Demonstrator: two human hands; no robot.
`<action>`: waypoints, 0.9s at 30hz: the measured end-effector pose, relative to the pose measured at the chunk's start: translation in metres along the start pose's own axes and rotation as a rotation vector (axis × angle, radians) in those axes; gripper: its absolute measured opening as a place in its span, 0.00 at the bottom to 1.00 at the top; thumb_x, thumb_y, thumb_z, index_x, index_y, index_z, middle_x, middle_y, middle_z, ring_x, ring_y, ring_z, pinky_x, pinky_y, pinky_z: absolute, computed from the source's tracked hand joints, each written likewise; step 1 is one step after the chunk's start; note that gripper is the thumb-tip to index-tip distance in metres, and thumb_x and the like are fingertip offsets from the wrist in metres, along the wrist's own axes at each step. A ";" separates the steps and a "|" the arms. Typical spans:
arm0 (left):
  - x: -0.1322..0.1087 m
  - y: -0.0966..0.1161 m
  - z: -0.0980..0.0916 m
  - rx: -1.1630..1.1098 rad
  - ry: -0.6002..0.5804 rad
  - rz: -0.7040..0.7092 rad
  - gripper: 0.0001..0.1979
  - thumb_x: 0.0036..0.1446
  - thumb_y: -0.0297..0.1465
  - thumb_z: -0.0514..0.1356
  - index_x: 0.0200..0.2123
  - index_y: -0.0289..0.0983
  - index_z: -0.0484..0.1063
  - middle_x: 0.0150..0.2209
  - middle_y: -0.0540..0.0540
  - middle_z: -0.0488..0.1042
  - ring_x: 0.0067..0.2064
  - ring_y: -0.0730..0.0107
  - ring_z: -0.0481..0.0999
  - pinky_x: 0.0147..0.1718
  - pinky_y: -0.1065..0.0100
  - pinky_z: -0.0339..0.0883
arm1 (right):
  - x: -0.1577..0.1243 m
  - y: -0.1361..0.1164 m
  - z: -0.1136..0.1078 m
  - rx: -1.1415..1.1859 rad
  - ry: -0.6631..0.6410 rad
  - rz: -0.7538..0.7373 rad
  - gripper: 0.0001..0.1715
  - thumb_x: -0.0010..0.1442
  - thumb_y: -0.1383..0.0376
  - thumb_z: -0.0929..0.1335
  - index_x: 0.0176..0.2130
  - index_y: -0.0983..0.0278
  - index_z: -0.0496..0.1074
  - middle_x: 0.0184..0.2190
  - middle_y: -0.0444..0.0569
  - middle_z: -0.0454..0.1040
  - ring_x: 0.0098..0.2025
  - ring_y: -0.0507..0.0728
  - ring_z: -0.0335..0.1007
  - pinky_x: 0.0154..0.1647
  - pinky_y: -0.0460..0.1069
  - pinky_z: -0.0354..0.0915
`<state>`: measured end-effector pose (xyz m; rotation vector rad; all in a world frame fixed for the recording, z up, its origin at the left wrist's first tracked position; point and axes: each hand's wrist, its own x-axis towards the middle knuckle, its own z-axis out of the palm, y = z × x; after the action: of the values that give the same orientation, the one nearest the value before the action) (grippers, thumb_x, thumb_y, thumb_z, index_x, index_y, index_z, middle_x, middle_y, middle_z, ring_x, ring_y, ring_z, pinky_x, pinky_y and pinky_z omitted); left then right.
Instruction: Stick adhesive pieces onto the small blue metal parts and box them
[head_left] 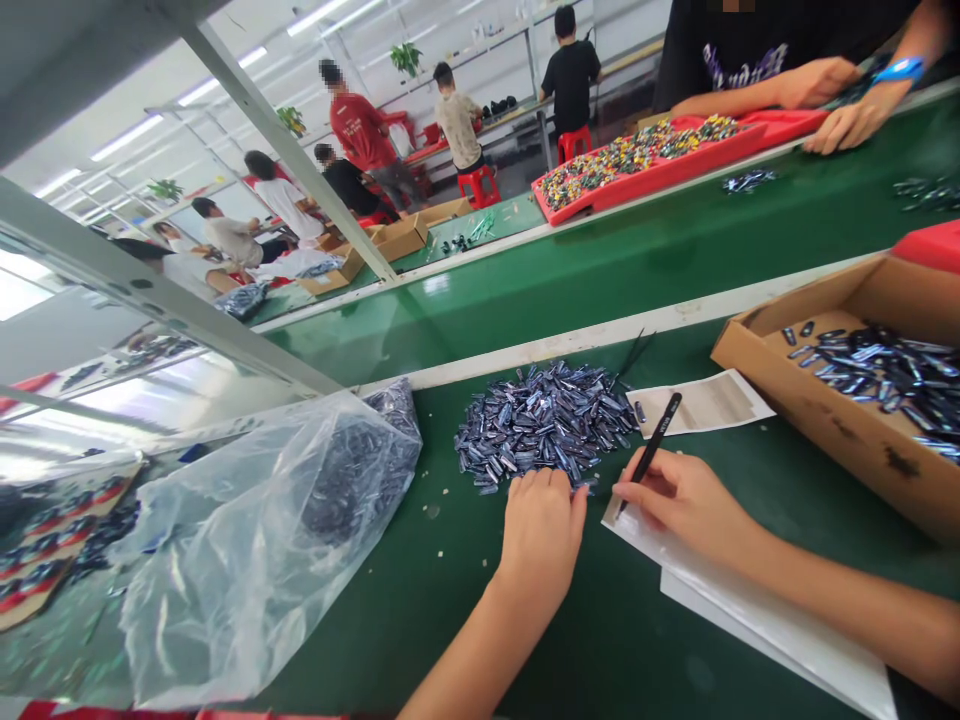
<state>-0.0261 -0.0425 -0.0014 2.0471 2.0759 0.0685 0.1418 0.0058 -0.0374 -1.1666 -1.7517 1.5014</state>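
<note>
Across the green conveyor belt [442,620], I have the left hand [544,530] resting fingers-together against a heap of blue-silver components [544,425], and the right hand [686,495] pinching black tweezers [651,455] above a white paper sheet [705,590].

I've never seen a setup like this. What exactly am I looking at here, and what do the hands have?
This is one view from a camera worn on a person's head, looking down at their own two bare hands; there is no robot. The left hand rests against a pile of small shiny blue-black parts on a green belt. The right hand holds black tweezers over white papers. A cardboard tray holding similar parts sits to the right, and a clear plastic bag lies to the left.
</note>
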 end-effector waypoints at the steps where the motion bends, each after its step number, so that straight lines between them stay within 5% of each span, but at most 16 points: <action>1: 0.001 0.002 -0.002 -0.004 -0.025 -0.016 0.12 0.63 0.31 0.51 0.30 0.33 0.70 0.32 0.42 0.73 0.38 0.58 0.73 0.39 0.58 0.64 | 0.000 0.000 0.000 0.003 -0.001 0.003 0.10 0.57 0.60 0.66 0.29 0.64 0.68 0.16 0.40 0.66 0.19 0.51 0.62 0.22 0.47 0.57; 4: -0.001 0.006 -0.002 -0.025 -0.047 -0.025 0.09 0.62 0.28 0.51 0.32 0.33 0.69 0.35 0.42 0.73 0.39 0.60 0.72 0.40 0.59 0.64 | 0.001 0.000 0.000 0.007 0.009 -0.002 0.11 0.57 0.59 0.67 0.29 0.64 0.68 0.16 0.40 0.66 0.19 0.51 0.62 0.22 0.47 0.57; 11: -0.013 -0.001 0.008 -0.079 0.104 0.084 0.08 0.60 0.23 0.49 0.33 0.34 0.67 0.33 0.44 0.71 0.32 0.68 0.70 0.33 0.66 0.63 | -0.002 -0.006 -0.002 0.075 0.063 0.007 0.12 0.57 0.59 0.68 0.27 0.64 0.69 0.19 0.44 0.72 0.23 0.54 0.69 0.27 0.49 0.65; 14: -0.012 -0.002 0.005 -0.363 0.042 0.041 0.08 0.60 0.25 0.51 0.29 0.34 0.66 0.29 0.45 0.71 0.30 0.69 0.72 0.30 0.68 0.63 | -0.002 -0.008 -0.003 0.158 0.096 0.005 0.11 0.55 0.59 0.69 0.27 0.64 0.70 0.23 0.46 0.75 0.27 0.56 0.73 0.30 0.50 0.68; 20: -0.007 0.004 0.002 -1.335 -0.194 -0.248 0.08 0.51 0.28 0.61 0.34 0.31 0.68 0.26 0.46 0.74 0.30 0.68 0.78 0.33 0.67 0.71 | -0.001 -0.015 -0.007 0.241 0.110 -0.001 0.11 0.53 0.59 0.70 0.26 0.64 0.70 0.25 0.47 0.77 0.29 0.56 0.74 0.33 0.50 0.69; 27: -0.007 0.009 0.016 -1.559 -0.275 -0.316 0.17 0.42 0.31 0.69 0.35 0.25 0.74 0.28 0.43 0.75 0.30 0.68 0.78 0.35 0.68 0.73 | -0.003 -0.012 -0.005 0.228 0.077 -0.023 0.11 0.53 0.59 0.70 0.26 0.64 0.70 0.25 0.47 0.76 0.29 0.56 0.72 0.31 0.50 0.67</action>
<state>-0.0142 -0.0509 -0.0145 0.6959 1.2644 0.9250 0.1443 0.0055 -0.0245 -1.0693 -1.4943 1.5732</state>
